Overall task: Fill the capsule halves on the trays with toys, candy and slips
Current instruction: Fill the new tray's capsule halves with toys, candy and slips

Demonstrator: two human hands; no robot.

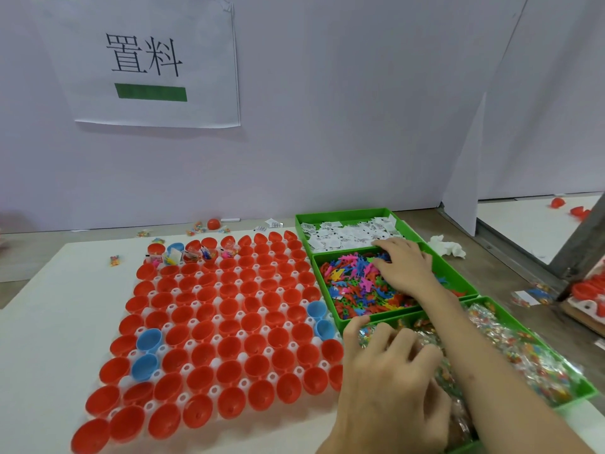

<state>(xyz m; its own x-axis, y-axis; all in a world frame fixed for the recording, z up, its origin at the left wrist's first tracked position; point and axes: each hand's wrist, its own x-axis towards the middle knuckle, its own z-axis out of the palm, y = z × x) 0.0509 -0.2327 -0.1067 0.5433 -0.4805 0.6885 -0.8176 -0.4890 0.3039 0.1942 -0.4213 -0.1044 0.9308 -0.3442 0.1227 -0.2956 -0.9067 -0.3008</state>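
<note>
**Capsule halves** [222, 322]: mostly red, a few blue, sitting open side up in rows on the white tray [244, 383]. The tray is lying on the table [42, 339], just left of three green bins.

**Filled halves** [193, 253]: only some in the far row are showing contents. The rest are sitting empty.

**Toy bin** [458, 280]: middle bin, holding small coloured plastic figures. The right hand [406, 267] is reaching into it with its fingertips buried among the toys. Whether it is pinching any, I cannot tell.

**Candy bin** [586, 388]: nearest bin. The left hand [386, 371] is curling its fingers round a clump of candy packets [368, 332] at the bin's left end.

**Slip bin** [343, 213]: farthest bin, holding white printed slips. The print is too small to read.

**Step in hand (judged)**: both hands are gathering stock, and the fill is barely begun. The next move is calling for carrying the handfuls left over the tray and dropping one piece into each half without unseating the light shells.

**Sign** [147, 57]: a white sheet hanging on the wall, reading "置料" above a green bar.

**Strays**: a closed red capsule [213, 223] is lying by the wall, and a crumpled tissue [447, 247] is lying beside the bins.
</note>
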